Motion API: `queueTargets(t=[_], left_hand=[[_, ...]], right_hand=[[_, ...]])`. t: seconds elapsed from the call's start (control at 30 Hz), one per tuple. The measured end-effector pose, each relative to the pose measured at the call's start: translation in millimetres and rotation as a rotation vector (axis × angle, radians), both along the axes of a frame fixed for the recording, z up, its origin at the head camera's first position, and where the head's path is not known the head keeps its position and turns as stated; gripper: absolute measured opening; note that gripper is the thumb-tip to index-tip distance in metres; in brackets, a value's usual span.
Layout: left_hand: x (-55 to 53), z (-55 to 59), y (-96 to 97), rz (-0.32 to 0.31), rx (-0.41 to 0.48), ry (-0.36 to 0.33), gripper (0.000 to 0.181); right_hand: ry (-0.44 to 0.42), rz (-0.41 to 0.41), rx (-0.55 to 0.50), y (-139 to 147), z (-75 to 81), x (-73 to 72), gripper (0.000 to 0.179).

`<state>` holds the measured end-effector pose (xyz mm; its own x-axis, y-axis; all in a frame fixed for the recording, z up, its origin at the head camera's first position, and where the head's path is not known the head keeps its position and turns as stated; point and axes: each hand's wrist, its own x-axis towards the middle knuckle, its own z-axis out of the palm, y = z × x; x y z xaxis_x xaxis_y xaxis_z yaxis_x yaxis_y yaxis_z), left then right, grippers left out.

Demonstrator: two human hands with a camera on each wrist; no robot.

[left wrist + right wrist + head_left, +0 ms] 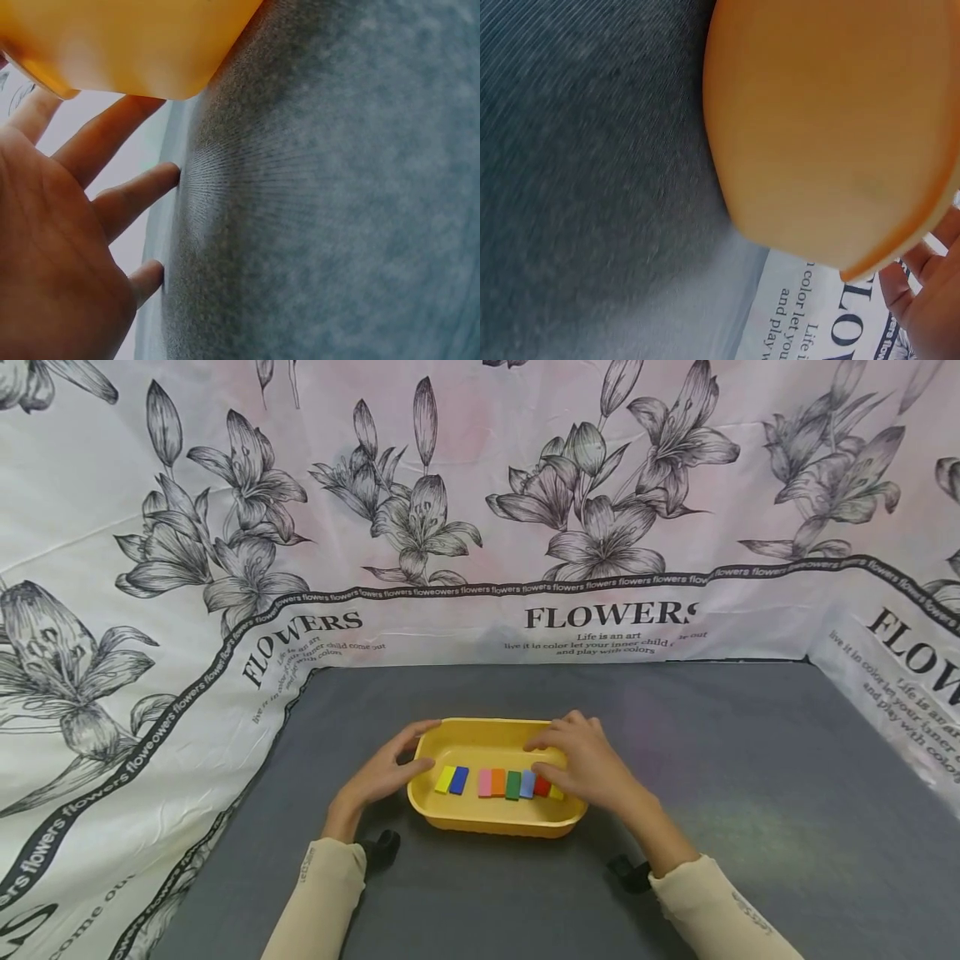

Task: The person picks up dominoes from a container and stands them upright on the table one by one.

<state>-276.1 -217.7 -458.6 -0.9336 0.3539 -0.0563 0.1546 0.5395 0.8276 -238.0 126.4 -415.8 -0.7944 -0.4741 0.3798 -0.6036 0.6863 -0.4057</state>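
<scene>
A yellow plastic basin (495, 821) stands on the dark table. My left hand (386, 770) is at its left end, thumb reaching to the rim. Spread, fairly straight fingers of that hand lie beside the basin's outer wall in the left wrist view. Over the right end reaches my right hand (588, 764), thumb and forefinger apart above the inside. Under it lie a light blue block (528, 783), a red block (542, 787) and a partly covered yellow block (556, 792). To their left are a green block (513, 785), an orange block (498, 782) and a pink block (484, 782).
Farther left in the basin, a second yellow block (445, 779) lies against a dark blue block (459, 780). The grey table (712, 760) extends around the basin. A flower-printed cloth (450, 622) hangs behind and along both sides.
</scene>
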Motion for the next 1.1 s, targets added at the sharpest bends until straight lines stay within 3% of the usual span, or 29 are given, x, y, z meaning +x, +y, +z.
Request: queueTargets(t=[0.33, 0.73, 1.1], left_hand=[[-1.4, -2.3, -2.0, -0.03, 0.037, -0.014, 0.061], [-0.3, 2.0, -2.4, -0.039, 0.034, -0.021, 0.061], [-1.0, -0.6, -2.5, -0.042, 0.037, -0.018, 0.062]], right_hand=[[-0.009, 0.057, 0.173, 0.0, 6.5, -2.3, 0.017], [-0.228, 0.09, 0.535, -9.8, 25.0, -8.9, 0.028], [-0.182, 0.13, 0.562, -11.0, 14.6, -10.3, 0.031]])
